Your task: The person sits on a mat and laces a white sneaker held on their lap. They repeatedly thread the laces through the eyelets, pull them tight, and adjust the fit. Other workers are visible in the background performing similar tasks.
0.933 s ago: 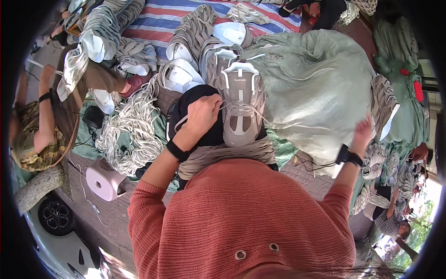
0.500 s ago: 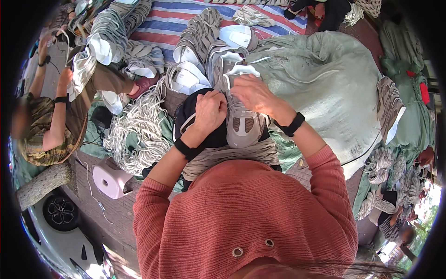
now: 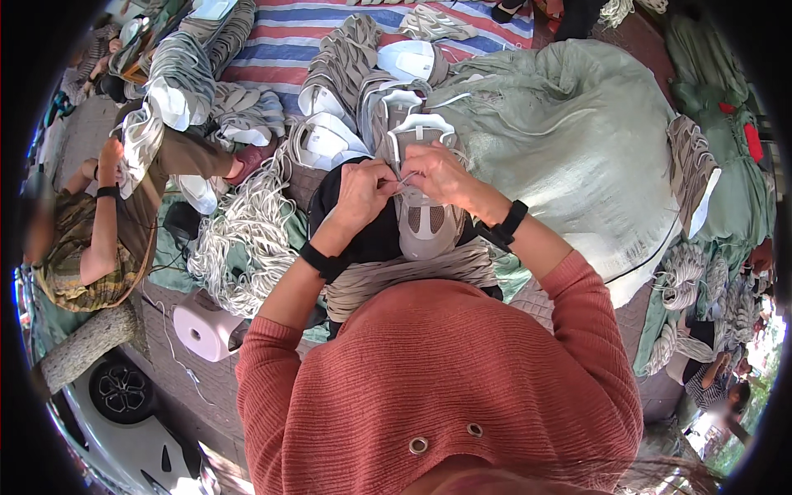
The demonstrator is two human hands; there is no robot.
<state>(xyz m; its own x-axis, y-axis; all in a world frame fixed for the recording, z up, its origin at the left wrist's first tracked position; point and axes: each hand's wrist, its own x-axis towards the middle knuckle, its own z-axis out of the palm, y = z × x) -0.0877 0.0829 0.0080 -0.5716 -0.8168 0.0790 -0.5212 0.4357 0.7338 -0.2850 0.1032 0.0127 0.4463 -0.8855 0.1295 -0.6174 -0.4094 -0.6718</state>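
I am seeing the shoe (image 3: 431,231) resting over dark cloth (image 3: 375,227), its toe pointing toward the red sweater (image 3: 454,355). At the shoe's left edge, the left hand (image 3: 364,193) is clamping its thumb and finger on a thin lace (image 3: 404,180). Over the shoe's middle, the right hand (image 3: 440,176) is pinching lace too, its fingertips almost meeting the left's. A tangle of laces (image 3: 239,247) is lying left of the shoe, a pink stool (image 3: 206,326) is standing to its near left, and a pale green sack (image 3: 569,165) is bulging to its right.
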